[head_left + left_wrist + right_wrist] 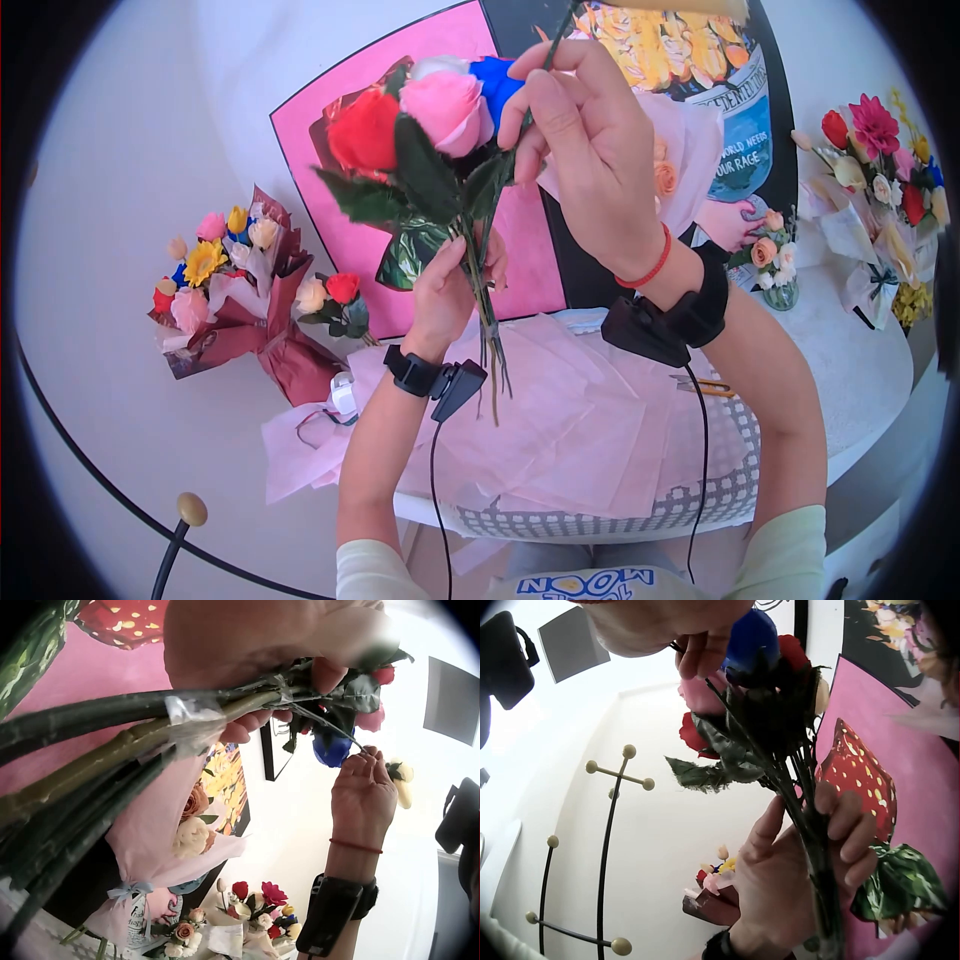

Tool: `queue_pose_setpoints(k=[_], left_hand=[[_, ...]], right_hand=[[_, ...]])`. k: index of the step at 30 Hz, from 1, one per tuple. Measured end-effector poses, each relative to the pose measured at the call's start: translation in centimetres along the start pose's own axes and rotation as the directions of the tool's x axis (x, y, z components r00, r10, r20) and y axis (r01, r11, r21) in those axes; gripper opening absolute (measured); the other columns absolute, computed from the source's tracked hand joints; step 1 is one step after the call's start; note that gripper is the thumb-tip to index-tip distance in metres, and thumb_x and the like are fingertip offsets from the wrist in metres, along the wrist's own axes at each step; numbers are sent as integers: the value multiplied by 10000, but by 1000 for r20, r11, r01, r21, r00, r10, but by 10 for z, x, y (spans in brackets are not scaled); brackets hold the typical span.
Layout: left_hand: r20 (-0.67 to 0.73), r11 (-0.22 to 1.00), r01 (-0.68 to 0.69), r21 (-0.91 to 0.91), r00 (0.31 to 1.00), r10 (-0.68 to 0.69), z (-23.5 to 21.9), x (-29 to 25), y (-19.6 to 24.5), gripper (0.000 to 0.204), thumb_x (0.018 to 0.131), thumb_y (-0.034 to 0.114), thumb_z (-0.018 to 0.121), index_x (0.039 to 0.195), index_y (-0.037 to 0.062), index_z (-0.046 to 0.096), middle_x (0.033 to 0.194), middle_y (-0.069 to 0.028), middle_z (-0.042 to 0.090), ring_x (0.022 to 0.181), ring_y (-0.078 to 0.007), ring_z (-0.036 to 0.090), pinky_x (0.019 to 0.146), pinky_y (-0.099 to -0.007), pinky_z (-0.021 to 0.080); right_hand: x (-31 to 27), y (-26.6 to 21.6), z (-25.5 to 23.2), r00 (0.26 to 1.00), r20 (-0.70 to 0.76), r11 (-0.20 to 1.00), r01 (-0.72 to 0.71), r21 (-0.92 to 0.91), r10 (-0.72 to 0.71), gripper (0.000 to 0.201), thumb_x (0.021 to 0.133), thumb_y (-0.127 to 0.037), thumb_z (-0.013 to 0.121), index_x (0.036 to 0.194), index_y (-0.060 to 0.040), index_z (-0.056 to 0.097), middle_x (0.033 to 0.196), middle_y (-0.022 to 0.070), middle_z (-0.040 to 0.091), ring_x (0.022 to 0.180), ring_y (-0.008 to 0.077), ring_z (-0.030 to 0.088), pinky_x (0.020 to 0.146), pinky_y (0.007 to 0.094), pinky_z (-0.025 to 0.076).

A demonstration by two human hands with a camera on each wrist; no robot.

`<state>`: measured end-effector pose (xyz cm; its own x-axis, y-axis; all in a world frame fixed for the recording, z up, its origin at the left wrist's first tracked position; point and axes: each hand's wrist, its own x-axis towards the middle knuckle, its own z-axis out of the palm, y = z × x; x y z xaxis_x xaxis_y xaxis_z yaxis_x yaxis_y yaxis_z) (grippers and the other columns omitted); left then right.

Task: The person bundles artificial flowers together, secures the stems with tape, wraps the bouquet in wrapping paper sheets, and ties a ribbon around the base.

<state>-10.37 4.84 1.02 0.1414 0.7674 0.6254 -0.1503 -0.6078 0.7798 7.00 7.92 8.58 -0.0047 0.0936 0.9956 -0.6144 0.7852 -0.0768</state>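
My left hand [440, 300] grips the stems [480, 290] of a bunch of artificial roses, lifted above the table. The blooms include a red rose [365, 130], a pink rose [447, 112] and a blue rose [497, 90], with dark green leaves [425, 165] below them. Clear tape [191, 720] wraps the stems in the left wrist view. Beside the blooms, my right hand [600, 150] pinches a thin green stem between thumb and fingers. A cream flower [403, 774] shows just beyond that hand in the left wrist view.
Pink wrapping sheets [570, 420] cover the table's near side, with scissors [705, 385] at their right. A maroon-wrapped bouquet [290, 340] lies left, near loose roses [342, 290]. Another bouquet [880, 215] and a small vase of flowers [778, 270] are at right. Painted panels [400, 50] lie behind.
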Motion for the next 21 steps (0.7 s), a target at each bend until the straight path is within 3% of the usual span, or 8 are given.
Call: queue_pose_setpoints(k=[6,16,21], left_hand=[[38,994,79,-82,996,-76,7,-4,-4,307,828,338,413,818,32,414,673,-36,352,518,-139,389,457,-241,318],[20,992,70,-105,997,-68,14,-1,-6,329,809,363,405,807,35,385,685,-47,333,601,-165,395,482,-253,325],[13,990,86,-113,996,-86,16,-2,-9,326,807,359,405,812,34,388,693,-52,343,611,-174,396,504,-269,340]], right_hand=[[7,0,6,999,-12,997,45,-68,-46,211,914,-191,395,1010,-9,443,687,42,538,480,39,468,453,140,358],[-2,4,0,993,-111,999,-29,20,31,182,878,-141,481,990,-1,450,705,67,562,492,64,524,453,152,397],[-1,3,2,993,-122,1000,7,1,-7,173,877,-138,482,982,-3,456,705,71,560,490,64,522,444,153,392]])
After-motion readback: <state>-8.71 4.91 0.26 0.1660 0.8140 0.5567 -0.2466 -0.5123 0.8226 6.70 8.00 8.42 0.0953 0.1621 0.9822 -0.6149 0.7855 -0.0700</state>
